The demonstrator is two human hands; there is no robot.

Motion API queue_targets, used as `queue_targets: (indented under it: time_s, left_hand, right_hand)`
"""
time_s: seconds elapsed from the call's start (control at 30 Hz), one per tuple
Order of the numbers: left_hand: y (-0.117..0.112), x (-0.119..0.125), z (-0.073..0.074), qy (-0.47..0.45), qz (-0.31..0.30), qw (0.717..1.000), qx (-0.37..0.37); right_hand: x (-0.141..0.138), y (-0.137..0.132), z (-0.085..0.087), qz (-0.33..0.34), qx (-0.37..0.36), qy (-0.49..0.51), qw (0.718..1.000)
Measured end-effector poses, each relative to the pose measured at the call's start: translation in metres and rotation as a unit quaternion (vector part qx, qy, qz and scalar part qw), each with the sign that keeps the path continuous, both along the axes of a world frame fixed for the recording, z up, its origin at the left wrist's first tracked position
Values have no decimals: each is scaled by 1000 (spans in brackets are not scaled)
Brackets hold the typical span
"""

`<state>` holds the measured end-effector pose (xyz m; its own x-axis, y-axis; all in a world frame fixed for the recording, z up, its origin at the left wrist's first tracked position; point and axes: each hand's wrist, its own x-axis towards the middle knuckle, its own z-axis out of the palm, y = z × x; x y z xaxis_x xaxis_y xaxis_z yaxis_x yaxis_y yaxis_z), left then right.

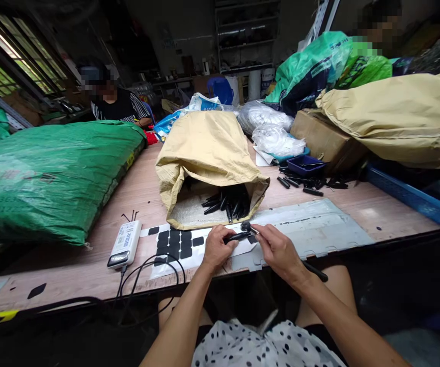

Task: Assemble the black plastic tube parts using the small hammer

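Note:
At the table's front edge, my left hand point(219, 248) is closed around a slim black cylindrical part point(238, 237), which points to the right. My right hand point(279, 251) pinches a small metal-ended piece point(254, 231) against the part's right end; its exact kind is too small to make out. A round black knob-like piece point(245, 225) shows between the two hands. Just left of my left hand lies a white sheet with black square stickers point(174, 244). Beyond my hands, an open tan sack point(208, 148) lies with its mouth toward me, several black parts point(227, 203) inside.
A white box-shaped device point(124, 244) with black cables stands left. A bulging green sack point(52, 178) fills the left side. Loose black parts point(313, 191), a purple tray point(306, 165), a cardboard box point(323, 137) and a blue tray point(407, 196) are at right. Two people sit beyond.

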<state>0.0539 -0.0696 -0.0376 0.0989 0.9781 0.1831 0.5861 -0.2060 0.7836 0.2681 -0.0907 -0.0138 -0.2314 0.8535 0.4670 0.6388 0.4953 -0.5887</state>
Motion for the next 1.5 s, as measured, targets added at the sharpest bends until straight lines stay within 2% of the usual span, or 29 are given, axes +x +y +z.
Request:
queue_targets:
  time_s: [0.23,0.47,0.63,0.8,0.93,1.0,1.1,1.2,1.5]
  left_hand:
    - [1,0,0,3,0,1000,13]
    - [1,2,-1,-14,6,1000,1]
    - [1,1,-1,-12,7,1000,0]
    - [0,1,-1,6,1,1000,4]
    - [0,1,-1,7,12,1000,9]
    - [0,1,0,13,5,1000,11]
    - [0,1,0,14,0,1000,10]
    - [0,1,-1,11,1,1000,10]
    - [-1,1,3,18,-1,1000,15]
  right_hand:
    - [-20,-12,-7,28,-5,-65,997]
    - [-9,-7,-6,-18,13,-34,999]
    - [-4,-8,-8,-20,-11,-56,998]
    - [19,3,-6,-100,14,-31,994]
    - [48,25,-9,-206,20,-117,971]
    - [59,37,-14,-236,19,-169,957]
    - [64,54,-23,-247,20,-221,943]
    - [58,62,-30,-248,14,-234,940]
    - [43,60,-34,-259,15,-257,931]
